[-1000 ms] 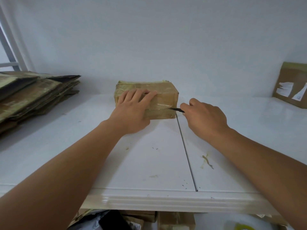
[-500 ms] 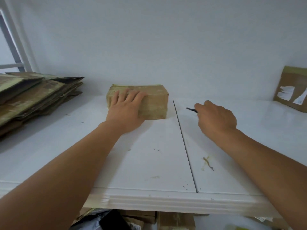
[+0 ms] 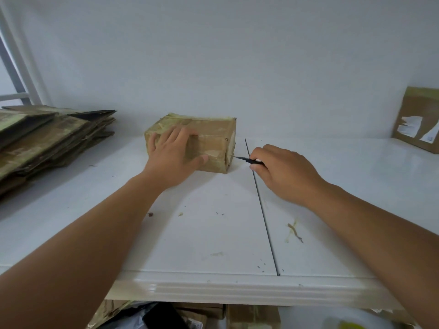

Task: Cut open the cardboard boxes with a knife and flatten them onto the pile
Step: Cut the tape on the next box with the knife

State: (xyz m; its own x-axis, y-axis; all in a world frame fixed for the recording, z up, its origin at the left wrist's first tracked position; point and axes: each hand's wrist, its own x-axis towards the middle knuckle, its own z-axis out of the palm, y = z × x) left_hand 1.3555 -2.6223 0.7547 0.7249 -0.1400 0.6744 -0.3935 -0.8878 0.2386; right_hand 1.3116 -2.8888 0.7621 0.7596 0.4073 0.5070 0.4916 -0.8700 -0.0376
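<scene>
Two hands, left (image 3: 174, 157) flat on box (image 3: 209, 141), right (image 3: 282, 172) gripping knife (image 3: 244, 159) pointing left.

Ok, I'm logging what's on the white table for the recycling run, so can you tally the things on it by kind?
Taped boxes not yet flattened: 1, the box under the left hand
Piles of flattened cardboard: 1, the pile at the left
Cardboard pieces against the wall: 1, the labelled piece at the far right
Knives: 1, the knife in the right hand
Total: 4

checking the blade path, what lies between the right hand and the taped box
Only the knife's thin dark blade, held by the right hand, its tip at the right end of the tape-wrapped brown cardboard box, per the head view.
</scene>
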